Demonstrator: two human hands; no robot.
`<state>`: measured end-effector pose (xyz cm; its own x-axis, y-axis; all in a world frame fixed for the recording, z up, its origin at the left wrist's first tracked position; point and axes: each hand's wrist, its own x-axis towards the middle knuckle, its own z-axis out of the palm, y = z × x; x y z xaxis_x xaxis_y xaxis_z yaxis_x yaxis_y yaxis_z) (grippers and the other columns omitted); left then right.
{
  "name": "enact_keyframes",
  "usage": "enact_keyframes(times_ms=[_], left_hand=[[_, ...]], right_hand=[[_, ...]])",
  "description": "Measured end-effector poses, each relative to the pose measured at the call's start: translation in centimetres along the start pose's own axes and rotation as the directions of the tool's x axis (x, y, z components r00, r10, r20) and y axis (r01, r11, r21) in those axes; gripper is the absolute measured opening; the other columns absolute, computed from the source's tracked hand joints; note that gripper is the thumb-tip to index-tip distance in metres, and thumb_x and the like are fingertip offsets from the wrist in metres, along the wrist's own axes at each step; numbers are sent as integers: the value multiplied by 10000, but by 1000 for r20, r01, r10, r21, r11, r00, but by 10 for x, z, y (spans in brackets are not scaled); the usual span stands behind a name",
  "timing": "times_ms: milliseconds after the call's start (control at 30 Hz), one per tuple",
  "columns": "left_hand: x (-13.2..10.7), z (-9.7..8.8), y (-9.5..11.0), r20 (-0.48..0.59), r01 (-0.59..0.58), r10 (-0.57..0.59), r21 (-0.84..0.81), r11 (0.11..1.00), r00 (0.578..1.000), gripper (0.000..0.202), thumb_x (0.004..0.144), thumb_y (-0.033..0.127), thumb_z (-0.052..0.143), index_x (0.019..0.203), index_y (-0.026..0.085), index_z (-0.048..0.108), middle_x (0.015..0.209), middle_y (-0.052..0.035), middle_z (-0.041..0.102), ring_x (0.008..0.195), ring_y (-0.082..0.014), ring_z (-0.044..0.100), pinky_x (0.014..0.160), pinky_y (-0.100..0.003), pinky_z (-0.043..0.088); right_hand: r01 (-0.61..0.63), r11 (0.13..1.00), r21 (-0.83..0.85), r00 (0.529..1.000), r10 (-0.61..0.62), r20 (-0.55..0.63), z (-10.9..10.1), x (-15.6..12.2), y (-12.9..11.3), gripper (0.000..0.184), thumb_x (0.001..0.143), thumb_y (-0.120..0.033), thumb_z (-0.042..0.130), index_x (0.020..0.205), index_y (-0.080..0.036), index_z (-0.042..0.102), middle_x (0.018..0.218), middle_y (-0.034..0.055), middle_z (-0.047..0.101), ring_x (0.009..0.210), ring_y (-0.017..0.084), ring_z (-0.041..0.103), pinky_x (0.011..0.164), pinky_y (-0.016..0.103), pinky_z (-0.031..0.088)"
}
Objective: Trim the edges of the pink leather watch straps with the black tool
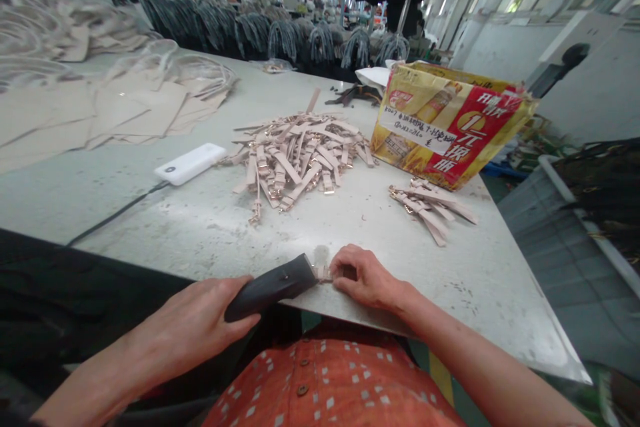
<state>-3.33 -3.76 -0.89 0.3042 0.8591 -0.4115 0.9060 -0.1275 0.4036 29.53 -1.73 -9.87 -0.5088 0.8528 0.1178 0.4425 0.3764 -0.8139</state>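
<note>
My left hand is closed around a black handheld tool, shaped somewhat like a hair clipper. Its broad end meets a small pale pink buckle strap at the table's front edge. The fingertips of my right hand pinch the other end of that strap, partly hiding it. Beyond my hands lies a large heap of similar pink straps with gold-coloured buckles. To the right, a smaller bunch of straps rests on the table.
The pale table carries a yellow and red cardboard box at right. A white power bank with a dark cable lies left. Flat beige pieces are piled at back left. A grey bin stands beyond the right edge.
</note>
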Motion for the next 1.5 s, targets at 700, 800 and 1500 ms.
enact_keyframes(times_ms=[700, 800, 1500], left_hand=[[1, -3, 52, 62, -17, -4, 337, 941, 998, 318, 974, 440, 604, 1128, 269, 823, 1072, -151, 927, 1079, -411, 885, 906, -453, 608], [8, -4, 58, 97, -33, -4, 375, 927, 995, 268, 987, 401, 606, 1109, 269, 806, 1005, -136, 913, 1028, -394, 882, 881, -444, 599], [36, -6, 72, 43, -49, 40, 226, 973, 998, 206, 940, 405, 701, 1025, 247, 801, 959, -110, 881, 930, -324, 840, 804, -380, 539]], right_hand=[[-57, 998, -8, 998, 56, -15, -3, -4, -1, 870, 865, -83, 858, 1689, -241, 630, 1211, 69, 898, 1207, 303, 779, 1152, 506, 551], [-55, 998, -27, 998, 55, 8, -7, -5, -2, 938, 867, -98, 860, 1750, -234, 575, 1292, 104, 875, 1211, 307, 765, 1129, 505, 570], [-220, 975, -42, 957, 207, -204, 6, -18, 6, 902, 859, -103, 853, 1711, -273, 611, 1219, 72, 838, 1131, 287, 756, 1074, 467, 601]])
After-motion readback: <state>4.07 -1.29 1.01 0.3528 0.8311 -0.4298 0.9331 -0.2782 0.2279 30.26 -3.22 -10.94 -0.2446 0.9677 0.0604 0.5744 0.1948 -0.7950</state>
